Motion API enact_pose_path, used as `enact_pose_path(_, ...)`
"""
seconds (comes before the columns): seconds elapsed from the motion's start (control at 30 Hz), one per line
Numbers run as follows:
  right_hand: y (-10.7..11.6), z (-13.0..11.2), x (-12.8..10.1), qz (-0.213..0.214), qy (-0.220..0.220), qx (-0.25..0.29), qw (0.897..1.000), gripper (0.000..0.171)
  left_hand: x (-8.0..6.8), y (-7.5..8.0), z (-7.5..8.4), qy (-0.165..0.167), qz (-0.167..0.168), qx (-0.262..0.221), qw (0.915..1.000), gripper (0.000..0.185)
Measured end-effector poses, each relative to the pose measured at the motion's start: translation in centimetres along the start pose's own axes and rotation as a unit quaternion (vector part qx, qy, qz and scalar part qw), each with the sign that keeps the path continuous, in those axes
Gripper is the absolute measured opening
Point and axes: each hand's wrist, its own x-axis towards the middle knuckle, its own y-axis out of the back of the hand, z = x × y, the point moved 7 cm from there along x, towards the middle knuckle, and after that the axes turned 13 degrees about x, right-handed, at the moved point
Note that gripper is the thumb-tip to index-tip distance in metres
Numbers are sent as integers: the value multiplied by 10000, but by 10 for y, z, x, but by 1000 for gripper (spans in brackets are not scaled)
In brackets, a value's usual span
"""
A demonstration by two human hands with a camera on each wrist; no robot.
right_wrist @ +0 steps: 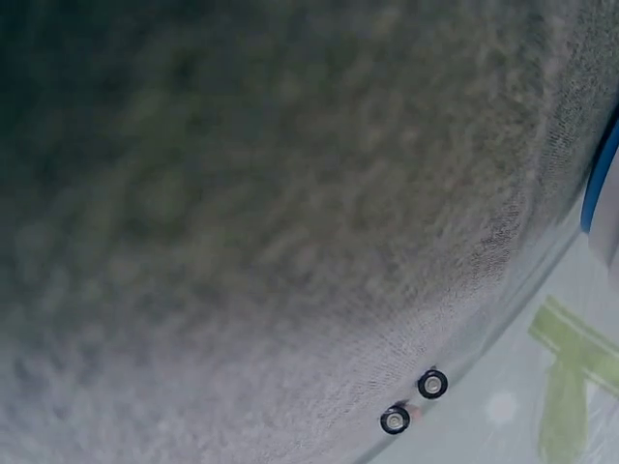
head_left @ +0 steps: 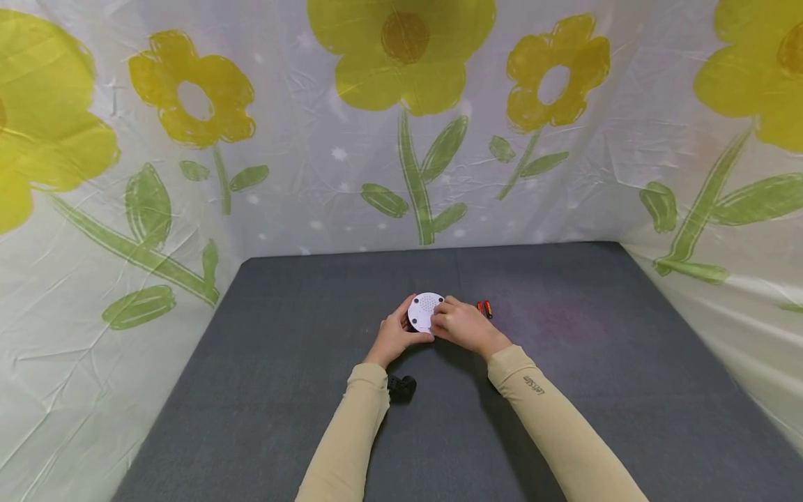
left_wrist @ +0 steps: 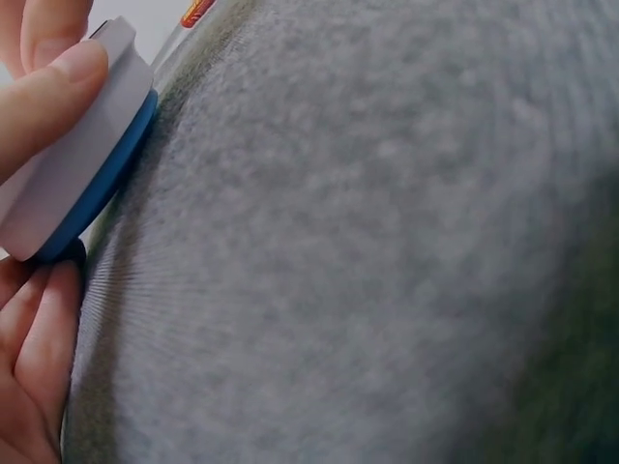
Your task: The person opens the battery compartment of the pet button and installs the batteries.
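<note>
1. The round white device [head_left: 425, 311] sits in the middle of the grey tabletop [head_left: 282, 390], lifted slightly and held between both hands. The left wrist view shows it as a white disc with a blue band [left_wrist: 97, 188] round its lower edge.
2. The left hand [head_left: 395, 337] has its grip clamped on the device's left edge, thumb on the white side and fingers [left_wrist: 34, 348] curled beneath.
3. The right hand [head_left: 462, 325] curls over the right side of the device, fingers pressing or pinching its rim; its grip also appears closed on the disc, though the right wrist view shows only a sliver of the blue edge.
4. To do this well, I judge the left hand should keep the disc steady and tilted toward the eyes, while the right works the rim with fingertips only, squeezing evenly so the halves do not slip or twist.
5. Two batteries [head_left: 484, 309] with red jackets lie just to the right of the hands, side by side on the tabletop; their ends [right_wrist: 414, 402] show in the right wrist view.
6. A small black object [head_left: 401, 388] lies near the left forearm, what it is I cannot tell.
7. The tabletop is covered in soft grey felt-like cloth. White sheeting printed with yellow flowers [head_left: 401, 49] and green leaves walls it on the left, far and right sides.
</note>
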Motion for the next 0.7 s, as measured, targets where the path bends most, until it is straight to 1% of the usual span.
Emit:
enact_pose_path(0.13, -1, -1, 1, -22, 73, -48, 10000, 6, -6, 6, 18, -95, -133, -150, 9998, 89)
enact_pose_path(0.2, -1, -2, 2, -41, 128, -69, 9999, 7, -6, 7, 19, -76, -191, -223, 9995, 89)
enact_pose_path(0.3, -3, -2, 3, -67, 206, -117, 9997, 8, -5, 7, 19, -131, -182, -232, 9995, 89)
enact_pose_path(0.53, -4, -3, 4, -80, 294, -168, 9994, 9, 10, -5, -15, 103, -178, -237, 9995, 94)
enact_pose_path(0.7, -4, -4, 5, -108, 356, -224, 9991, 10, 12, -5, -17, 226, -105, -121, 9996, 94)
